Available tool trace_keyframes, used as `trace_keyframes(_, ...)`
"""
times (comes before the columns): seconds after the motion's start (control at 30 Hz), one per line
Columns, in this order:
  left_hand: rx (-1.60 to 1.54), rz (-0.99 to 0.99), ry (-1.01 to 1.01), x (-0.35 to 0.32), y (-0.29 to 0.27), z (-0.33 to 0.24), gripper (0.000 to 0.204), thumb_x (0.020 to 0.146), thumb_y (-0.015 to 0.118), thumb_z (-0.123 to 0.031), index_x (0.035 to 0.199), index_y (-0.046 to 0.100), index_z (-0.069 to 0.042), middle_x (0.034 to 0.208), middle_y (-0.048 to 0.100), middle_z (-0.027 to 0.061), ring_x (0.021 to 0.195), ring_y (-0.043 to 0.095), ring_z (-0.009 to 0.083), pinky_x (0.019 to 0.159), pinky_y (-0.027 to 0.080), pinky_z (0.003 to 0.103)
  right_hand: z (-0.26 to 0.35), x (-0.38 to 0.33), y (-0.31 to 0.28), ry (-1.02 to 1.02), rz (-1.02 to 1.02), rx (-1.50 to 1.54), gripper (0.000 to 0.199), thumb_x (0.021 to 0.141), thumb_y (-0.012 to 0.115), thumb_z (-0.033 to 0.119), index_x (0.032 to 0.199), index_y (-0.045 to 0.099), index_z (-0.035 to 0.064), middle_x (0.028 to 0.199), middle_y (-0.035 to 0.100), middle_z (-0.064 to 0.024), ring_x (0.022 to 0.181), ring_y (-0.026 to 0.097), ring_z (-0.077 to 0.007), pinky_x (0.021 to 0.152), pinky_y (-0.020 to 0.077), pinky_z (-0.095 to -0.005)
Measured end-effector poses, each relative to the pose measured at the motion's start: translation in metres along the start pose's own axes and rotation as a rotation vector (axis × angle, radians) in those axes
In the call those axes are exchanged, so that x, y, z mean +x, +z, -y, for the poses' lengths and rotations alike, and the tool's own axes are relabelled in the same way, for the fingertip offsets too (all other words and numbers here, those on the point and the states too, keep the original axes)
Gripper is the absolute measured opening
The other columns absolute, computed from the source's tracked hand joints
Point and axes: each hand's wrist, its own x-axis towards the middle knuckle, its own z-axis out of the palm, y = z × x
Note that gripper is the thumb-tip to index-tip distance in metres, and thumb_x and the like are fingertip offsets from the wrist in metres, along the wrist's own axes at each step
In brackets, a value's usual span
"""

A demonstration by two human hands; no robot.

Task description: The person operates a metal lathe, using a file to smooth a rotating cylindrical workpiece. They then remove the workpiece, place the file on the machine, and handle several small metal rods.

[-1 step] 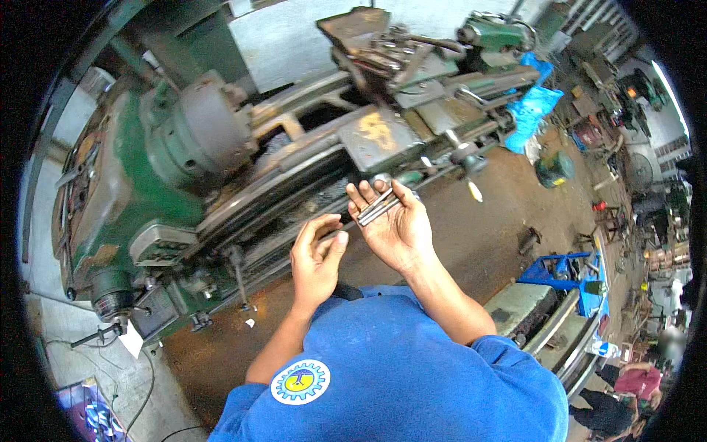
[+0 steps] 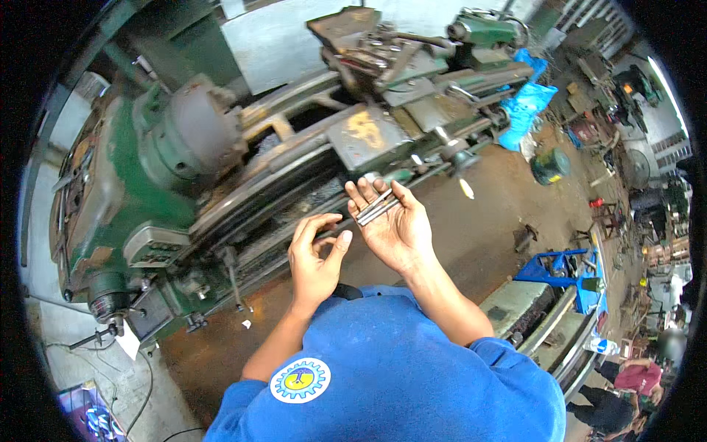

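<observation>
My right hand (image 2: 398, 232) is turned palm up, with several short, slim metal rods (image 2: 377, 208) lying across its fingers. The thumb rests by the rods' upper ends. Close by on the left, my left hand (image 2: 317, 258) has its fingers bent and its thumb apart from them; I see nothing held in it. A small gap separates its fingertips from the rods. Both hands are in front of a large green metal lathe (image 2: 121, 177), close to its bed. What exactly the rods are is too small to tell.
The lathe's chuck (image 2: 195, 129) is at the left, its carriage (image 2: 364, 136) beyond my hands. A blue plastic sheet (image 2: 529, 110) hangs at its right end, near a green bucket (image 2: 551, 166). Behind me on the right are a blue tool tray (image 2: 549, 271) and another person (image 2: 637, 376).
The lathe and floor sit slightly farther left in the picture, as the view has turned a little. My hands and the rods keep nearly the same position.
</observation>
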Motion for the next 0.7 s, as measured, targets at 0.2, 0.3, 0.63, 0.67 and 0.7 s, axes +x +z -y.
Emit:
trace_keyframes(0.2,-0.028,0.233,-0.069,-0.014,0.134,-0.036,0.029,0.084,0.081,-0.009,0.107,0.067,0.002,0.098,0.068,0.0057,0.081,0.062,0.0090,0.067,0.051,0.023,0.102,-0.090,-0.015,-0.177,0.043,-0.033,0.034,0.104,0.045,0.029,0.110,0.064,0.0018,0.129,0.063,-0.0197,0.133,0.051,-0.0335,0.110,0.0416,-0.0450)
trace_keyframes(0.3,-0.088,0.344,-0.141,-0.020,0.197,-0.048,0.026,0.084,0.080,-0.005,0.104,0.066,0.003,0.094,0.069,0.0046,0.080,0.061,0.0076,0.068,0.050,0.022,0.149,-0.125,-0.019,-0.312,0.056,-0.105,0.040,0.105,0.043,0.033,0.122,0.059,0.0010,0.138,0.058,-0.0187,0.137,0.047,-0.0308,0.113,0.0383,-0.0417)
trace_keyframes(0.63,-0.091,0.872,-0.183,-0.008,0.351,-0.073,0.019,0.086,0.075,-0.003,0.100,0.062,-0.001,0.090,0.066,0.0019,0.082,0.061,0.0074,0.072,0.050,0.023,0.265,-0.211,-0.040,-0.618,-0.010,-0.132,0.049,0.109,0.035,0.039,0.132,0.050,-0.0011,0.146,0.049,-0.0216,0.139,0.043,-0.0312,0.116,0.0346,-0.0438)
trace_keyframes(0.67,-0.131,0.884,-0.194,-0.004,0.366,-0.071,0.017,0.087,0.074,-0.001,0.100,0.064,0.000,0.090,0.068,0.0037,0.083,0.064,0.0091,0.074,0.052,0.024,0.277,-0.215,-0.045,-0.662,-0.032,-0.114,0.051,0.109,0.034,0.040,0.133,0.050,-0.0017,0.146,0.049,-0.0221,0.139,0.044,-0.0316,0.116,0.0348,-0.0438)
trace_keyframes(0.7,-0.160,0.876,-0.195,0.000,0.383,-0.069,0.016,0.087,0.074,0.000,0.099,0.064,0.001,0.090,0.069,0.0045,0.083,0.065,0.0097,0.074,0.053,0.024,0.289,-0.216,-0.050,-0.720,-0.073,-0.195,0.052,0.109,0.033,0.041,0.133,0.050,-0.0023,0.146,0.049,-0.0228,0.139,0.044,-0.0318,0.116,0.0346,-0.0440)
